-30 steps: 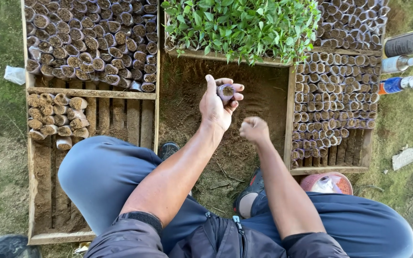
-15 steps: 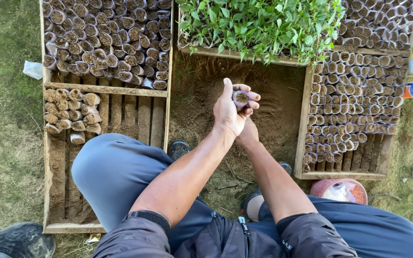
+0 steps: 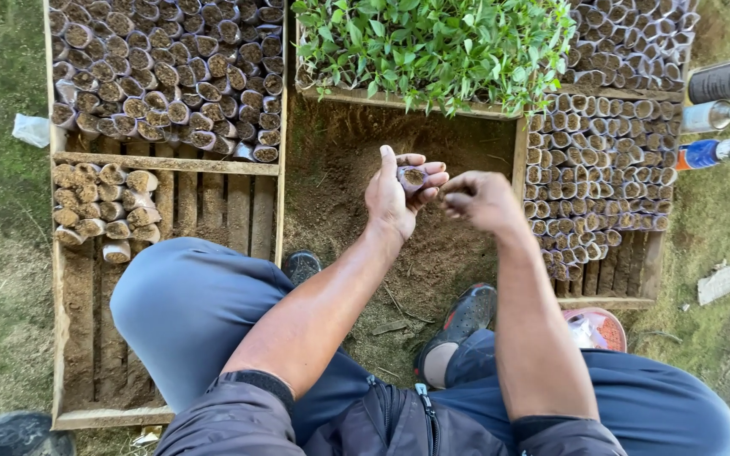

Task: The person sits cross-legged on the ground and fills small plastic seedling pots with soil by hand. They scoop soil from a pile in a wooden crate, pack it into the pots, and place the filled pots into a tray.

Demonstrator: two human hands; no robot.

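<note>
A seated person is seen from above, knees apart in blue-grey trousers, both bare forearms stretched toward twelve o'clock over a patch of loose brown soil [image 3: 356, 194]. The left hand [image 3: 394, 196] is held near the centre of the view, its fingers [image 3: 433, 171] curled closed around a small soil-filled seedling tube [image 3: 412, 177], whose open, earth-packed mouth is turned up toward the camera. Just beside it, at three o'clock from it, the right hand [image 3: 479, 198] is held with its fingertips pinched together and pointed at the tube; whether anything is gripped in that pinch cannot be told. At eleven o'clock a long wooden crate [image 3: 166, 162] is laid out, its far part packed with rows of filled tubes [image 3: 162, 72] standing upright, while a smaller cluster of tubes [image 3: 99, 207] is lying on its slats at nine o'clock. At twelve o'clock a tray of green leafy seedlings [image 3: 433, 42] is set. At two o'clock a second crate [image 3: 519, 160] is filled with pale empty tubes [image 3: 610, 177] stacked in rows. At the right edge, on the grass, a dark can [image 3: 728, 80] and two small bottles, one clear [image 3: 713, 116] and one blue [image 3: 711, 153], are laid. Dark shoes [image 3: 464, 317] are seen on the soil between the knees, and a pinkish bowl [image 3: 597, 328] is partly hidden by the right leg.
</note>
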